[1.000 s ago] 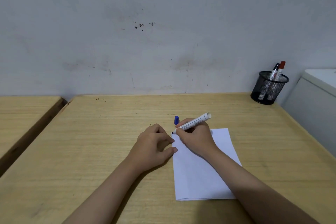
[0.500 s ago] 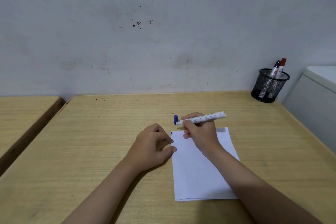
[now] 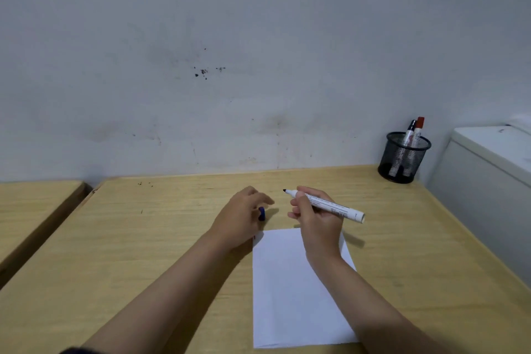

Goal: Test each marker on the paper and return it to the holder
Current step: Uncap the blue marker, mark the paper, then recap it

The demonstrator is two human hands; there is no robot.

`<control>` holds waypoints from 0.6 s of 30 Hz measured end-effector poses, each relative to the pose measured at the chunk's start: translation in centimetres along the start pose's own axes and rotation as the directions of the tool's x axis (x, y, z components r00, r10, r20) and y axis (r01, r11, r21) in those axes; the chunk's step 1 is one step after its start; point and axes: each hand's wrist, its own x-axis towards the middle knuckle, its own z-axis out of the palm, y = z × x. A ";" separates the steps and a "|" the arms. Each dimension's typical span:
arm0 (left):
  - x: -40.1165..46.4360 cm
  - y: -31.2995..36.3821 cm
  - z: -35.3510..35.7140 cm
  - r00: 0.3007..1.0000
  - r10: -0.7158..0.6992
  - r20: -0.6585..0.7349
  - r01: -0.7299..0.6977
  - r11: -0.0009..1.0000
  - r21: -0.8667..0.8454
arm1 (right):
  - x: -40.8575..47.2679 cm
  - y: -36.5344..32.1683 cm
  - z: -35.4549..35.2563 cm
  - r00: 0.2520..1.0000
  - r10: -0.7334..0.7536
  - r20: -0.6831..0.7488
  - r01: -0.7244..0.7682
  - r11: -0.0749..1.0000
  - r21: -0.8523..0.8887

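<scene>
My right hand [image 3: 317, 217] grips an uncapped white marker [image 3: 334, 206], lifted above the table with its dark tip pointing left and away. Its blue cap [image 3: 261, 213] sits at the fingertips of my left hand [image 3: 241, 220]; whether the fingers pinch it or just touch it is unclear. The white paper [image 3: 290, 290] lies under and in front of both hands. A black mesh holder [image 3: 403, 158] stands at the table's far right corner with a black-capped marker [image 3: 410, 129] and a red-capped marker [image 3: 419, 128] upright in it.
The wooden table [image 3: 143, 253] butts against a grey wall. A second wooden table [image 3: 31, 207] stands to the left across a narrow gap. A white cabinet or appliance [image 3: 485, 178] borders the right edge beside the holder.
My right hand lifted the marker off the paper and swung its tip up and away. My left hand slid forward from the paper's corner to the blue cap.
</scene>
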 end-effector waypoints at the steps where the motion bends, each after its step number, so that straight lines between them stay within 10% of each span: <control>1: 0.4 0.0 -0.2 0.999 -0.003 0.032 0.002 0.999 0.046 | 0.1 -0.6 0.0 1.000 -0.005 0.004 0.005 1.000 0.012; 6: 0.5 1.8 -1.9 0.993 -0.095 -0.070 0.071 0.956 -0.284 | -0.3 -4.1 -1.2 0.989 -0.095 0.112 0.094 0.996 0.011; 10: -1.0 4.8 -3.9 0.986 -0.169 0.015 0.119 0.631 -0.766 | -1.6 -5.8 -2.8 0.961 -0.188 0.203 0.206 0.976 -0.070; 18: -3.9 9.4 -5.4 0.996 -0.067 0.063 0.086 0.439 -0.894 | -4.2 -8.8 -4.0 0.925 -0.278 0.261 0.302 0.951 -0.058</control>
